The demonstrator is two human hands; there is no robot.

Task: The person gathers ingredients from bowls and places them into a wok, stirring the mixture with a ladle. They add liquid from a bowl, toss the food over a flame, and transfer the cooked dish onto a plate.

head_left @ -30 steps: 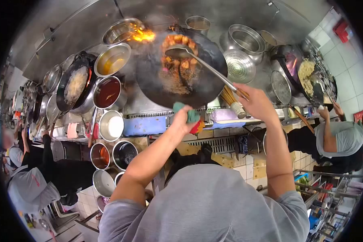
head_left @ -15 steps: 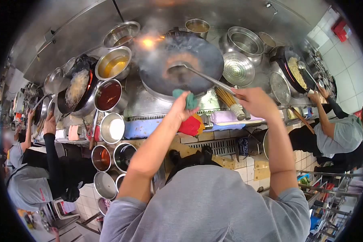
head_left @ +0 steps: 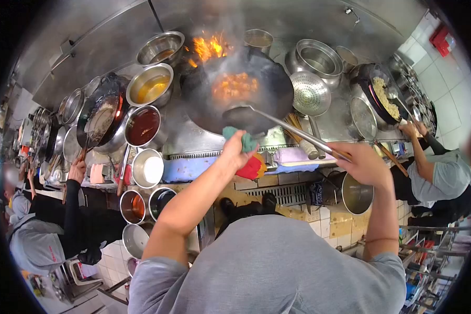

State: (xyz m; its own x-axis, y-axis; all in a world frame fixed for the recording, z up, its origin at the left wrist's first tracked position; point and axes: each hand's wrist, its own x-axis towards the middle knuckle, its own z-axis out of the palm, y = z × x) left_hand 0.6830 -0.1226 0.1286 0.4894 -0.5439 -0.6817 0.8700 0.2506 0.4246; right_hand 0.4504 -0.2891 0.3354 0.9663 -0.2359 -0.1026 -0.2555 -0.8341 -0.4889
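Note:
Orange-brown food pieces (head_left: 235, 87) lie in the steaming dark wok (head_left: 196, 107) straight ahead. My left hand (head_left: 237, 150) is closed on a green cloth (head_left: 242, 139) at the wok's near rim. The long handle of a ladle (head_left: 293, 129) is gripped in my right hand (head_left: 362, 163), to the right of the wok. The ladle's bowl (head_left: 240, 111) is in the wok, just on the near side of the food. Flames (head_left: 210, 48) rise behind the wok's far left rim.
Left of the wok stand bowls of yellow liquid (head_left: 150, 90) and dark red sauce (head_left: 142, 125). A perforated strainer (head_left: 310, 93) and a bamboo brush (head_left: 304, 146) lie to the right. Co-workers (head_left: 36, 243) (head_left: 437, 172) work at woks on both sides.
My right hand has moved right and down, drawing the ladle's bowl nearer to me. The flames are larger, and the food now shows clearly. The left co-worker's hand has moved.

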